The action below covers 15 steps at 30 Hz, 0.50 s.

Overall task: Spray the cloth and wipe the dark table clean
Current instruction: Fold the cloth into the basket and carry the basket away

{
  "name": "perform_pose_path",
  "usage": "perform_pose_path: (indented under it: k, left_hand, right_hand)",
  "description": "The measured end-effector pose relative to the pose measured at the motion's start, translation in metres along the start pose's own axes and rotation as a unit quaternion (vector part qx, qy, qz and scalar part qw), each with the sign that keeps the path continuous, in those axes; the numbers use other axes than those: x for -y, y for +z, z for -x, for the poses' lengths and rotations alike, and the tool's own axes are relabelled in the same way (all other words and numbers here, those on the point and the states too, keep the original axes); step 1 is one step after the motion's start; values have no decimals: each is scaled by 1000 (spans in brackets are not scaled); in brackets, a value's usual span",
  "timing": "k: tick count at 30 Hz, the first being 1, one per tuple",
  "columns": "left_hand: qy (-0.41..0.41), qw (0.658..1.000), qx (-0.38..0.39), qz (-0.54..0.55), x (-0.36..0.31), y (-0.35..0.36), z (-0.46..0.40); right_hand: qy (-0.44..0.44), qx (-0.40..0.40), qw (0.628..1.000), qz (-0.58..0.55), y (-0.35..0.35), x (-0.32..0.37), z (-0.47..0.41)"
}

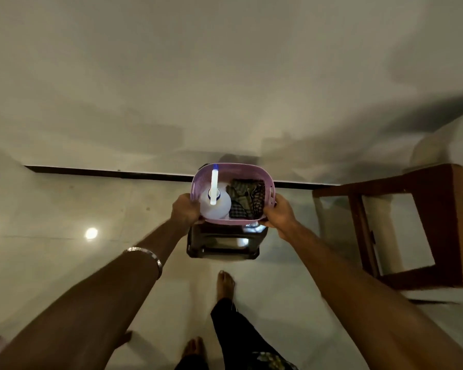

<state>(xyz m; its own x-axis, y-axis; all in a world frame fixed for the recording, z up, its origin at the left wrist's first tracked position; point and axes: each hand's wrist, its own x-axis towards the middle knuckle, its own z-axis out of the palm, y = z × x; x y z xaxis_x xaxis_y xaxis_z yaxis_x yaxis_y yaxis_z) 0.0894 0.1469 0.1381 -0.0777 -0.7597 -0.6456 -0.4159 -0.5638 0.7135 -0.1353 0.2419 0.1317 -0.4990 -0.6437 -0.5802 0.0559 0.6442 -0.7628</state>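
A lilac plastic basket (251, 166) is held out in front of me above a small dark table (222, 249). Inside it, on the left, stands a white spray bottle (215, 202) with a white and blue nozzle. On the right lies a crumpled dark checked cloth (247, 200). My left hand (185, 209) grips the basket's left rim, fingers curled round it. My right hand (280, 213) grips the right rim the same way. The dark table sits low on the floor, mostly hidden beneath the basket.
A brown wooden chair frame (412, 228) stands to the right. Pale glossy floor tiles (64, 209) meet a dark skirting strip (104, 172) along the wall ahead. My bare feet (225, 285) are on the floor just behind the table.
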Motion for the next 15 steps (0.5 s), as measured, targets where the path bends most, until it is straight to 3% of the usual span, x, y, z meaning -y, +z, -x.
perform_pose_path:
  k: [6,15]
  left_hand:
    - [-16,1000,-6,11,2,43,-102]
    - [-54,999,-1,-6,11,69,-179]
  right_hand:
    - [20,-10,999,28,9,-16,-111]
    - [81,12,997,-16,23,-32,-186]
